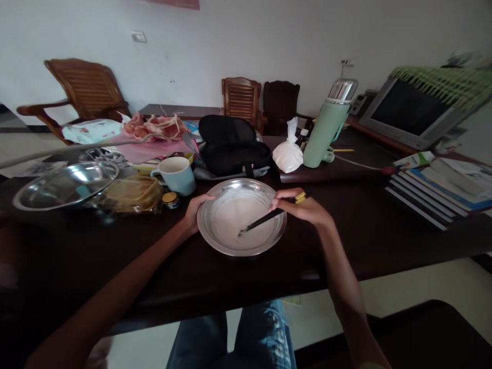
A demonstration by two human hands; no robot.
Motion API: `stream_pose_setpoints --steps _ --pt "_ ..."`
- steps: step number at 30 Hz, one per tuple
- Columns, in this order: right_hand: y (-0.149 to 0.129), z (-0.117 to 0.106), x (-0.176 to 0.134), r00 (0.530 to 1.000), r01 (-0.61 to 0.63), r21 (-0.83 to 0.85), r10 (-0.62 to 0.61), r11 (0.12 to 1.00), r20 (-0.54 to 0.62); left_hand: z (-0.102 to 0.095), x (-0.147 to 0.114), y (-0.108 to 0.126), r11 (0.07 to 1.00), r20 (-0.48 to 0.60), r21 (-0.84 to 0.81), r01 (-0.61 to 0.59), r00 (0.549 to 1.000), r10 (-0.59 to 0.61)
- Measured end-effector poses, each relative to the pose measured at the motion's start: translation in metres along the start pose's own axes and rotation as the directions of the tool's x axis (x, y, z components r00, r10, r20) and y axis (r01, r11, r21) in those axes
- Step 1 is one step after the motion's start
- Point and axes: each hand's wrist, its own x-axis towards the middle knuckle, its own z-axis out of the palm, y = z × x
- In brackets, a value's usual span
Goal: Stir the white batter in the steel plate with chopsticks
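Observation:
In front of me a round metal bowl (242, 252) stands on the dark table, holding a pale, whitish liquid mixture (230, 218). My left hand (195, 211) grips the bowl's left rim, the thumb over the edge and the other fingers hidden behind it. Black chopsticks (265, 219) with yellow-banded ends are closed in my right hand (302, 206), above the bowl's right rim. Their tips reach into the mixture near the middle of the bowl.
To the left are a wide metal basin (28, 200), plastic food boxes (134, 192), a small jar (171, 200) and a light-blue mug (179, 177). Behind the bowl lie an open black case (234, 148), a tied bag of white powder (287, 155) and a green thermos (325, 133). Books (426, 197) are stacked right.

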Motion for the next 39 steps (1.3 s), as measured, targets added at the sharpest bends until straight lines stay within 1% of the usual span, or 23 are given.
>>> stream_pose_setpoints --steps 1,5,6,7,10,11,14,16,20,21,23,25,26,27,29,30,31,32,34,35,36,37,39 --pt "-0.0005 0.0008 0.0002 1.000 0.012 -0.020 -0.012 1.000 -0.001 -0.0001 0.0000 -0.0001 1.000 0.002 0.000 -0.006 1.000 0.006" --pt "0.0010 -0.0028 -0.0010 0.974 -0.041 -0.127 0.012 0.991 -0.225 -0.0009 0.0027 -0.0007 1.000 0.001 -0.015 -0.003 1.000 0.003" --pt "0.0013 -0.0042 -0.0017 0.974 -0.053 -0.115 0.026 0.992 -0.225 -0.0011 0.0034 -0.0008 1.000 0.001 -0.021 0.005 1.000 -0.005" --pt "0.0013 -0.0048 -0.0022 0.983 -0.053 -0.086 0.037 0.995 -0.180 -0.0012 0.0039 -0.0008 1.000 0.005 -0.026 0.011 1.000 -0.011" --pt "0.0012 -0.0015 -0.0013 1.000 -0.013 -0.002 0.013 1.000 0.018 -0.0011 0.0038 -0.0005 0.999 -0.001 -0.029 0.013 1.000 -0.013" --pt "0.0017 -0.0001 -0.0006 1.000 -0.003 -0.003 0.003 1.000 0.022 -0.0010 0.0035 -0.0005 1.000 -0.005 -0.027 0.007 1.000 -0.007" --pt "0.0043 -0.0005 -0.0002 0.989 -0.019 -0.057 0.011 0.998 -0.149 -0.0010 0.0029 -0.0008 1.000 -0.001 -0.023 -0.011 1.000 0.011" --pt "0.0045 -0.0030 -0.0013 0.981 -0.040 -0.025 0.035 0.999 -0.191 -0.0011 0.0029 -0.0011 1.000 0.001 -0.019 -0.013 1.000 0.013" --pt "0.0008 -0.0010 -0.0005 1.000 -0.022 0.086 0.020 0.996 0.022 -0.0017 0.0037 -0.0014 1.000 -0.015 -0.011 -0.007 1.000 0.007" --pt "0.0006 0.0000 0.0003 1.000 -0.011 0.070 0.009 0.998 0.025 -0.0019 0.0041 -0.0014 1.000 -0.017 -0.013 -0.008 1.000 0.008" --pt "0.0019 -0.0003 0.0012 0.995 -0.009 -0.009 0.008 1.000 -0.097 -0.0025 0.0049 -0.0012 1.000 -0.016 -0.014 -0.010 1.000 0.010" --pt "0.0040 -0.0028 0.0005 0.974 -0.039 -0.060 0.025 0.997 -0.224 -0.0028 0.0053 -0.0011 1.000 -0.015 -0.008 -0.009 1.000 0.009" --pt "0.0045 -0.0037 -0.0002 0.974 -0.049 -0.050 0.037 0.998 -0.225 -0.0027 0.0053 -0.0011 1.000 -0.015 -0.004 -0.007 1.000 0.007" --pt "0.0047 -0.0037 -0.0007 0.984 -0.047 -0.018 0.043 0.999 -0.174 -0.0024 0.0051 -0.0011 1.000 -0.015 -0.002 -0.006 1.000 0.006" --pt "0.0040 -0.0009 -0.0006 1.000 -0.029 0.066 0.029 0.997 -0.003 -0.0015 0.0042 -0.0013 1.000 -0.023 -0.005 -0.008 1.000 0.008" --pt "0.0036 0.0010 0.0001 0.999 -0.020 0.089 0.016 0.996 0.045 -0.0010 0.0036 -0.0016 1.000 -0.032 -0.008 -0.013 0.999 0.012" --pt "0.0034 0.0026 0.0009 0.999 -0.011 0.082 0.008 0.997 0.046 -0.0005 0.0029 -0.0020 1.000 -0.044 -0.011 -0.019 0.999 0.019" --pt "0.0036 0.0033 0.0017 1.000 -0.006 0.047 0.006 0.999 -0.003 0.0000 0.0022 -0.0025 1.000 -0.056 -0.014 -0.028 0.998 0.027" --pt "0.0049 0.0017 0.0022 0.987 -0.018 -0.057 0.009 0.998 -0.160 0.0006 0.0009 -0.0038 0.999 -0.078 -0.018 -0.051 0.996 0.049" --pt "0.0055 0.0000 0.0019 0.978 -0.029 -0.092 0.009 0.995 -0.209 0.0008 0.0003 -0.0045 0.998 -0.081 -0.018 -0.058 0.995 0.057" --pt "0.0058 -0.0016 0.0014 0.978 -0.034 -0.100 0.012 0.994 -0.210 0.0009 -0.0002 -0.0053 0.998 -0.080 -0.018 -0.064 0.995 0.062" --pt "0.0057 -0.0025 0.0008 0.986 -0.032 -0.078 0.019 0.996 -0.164 0.0010 -0.0005 -0.0060 0.997 -0.082 -0.019 -0.072 0.994 0.070" --pt "0.0045 -0.0021 0.0000 1.000 -0.021 0.016 0.021 1.000 -0.023 0.0010 -0.0006 -0.0071 0.997 -0.094 -0.019 -0.076 0.993 0.074"
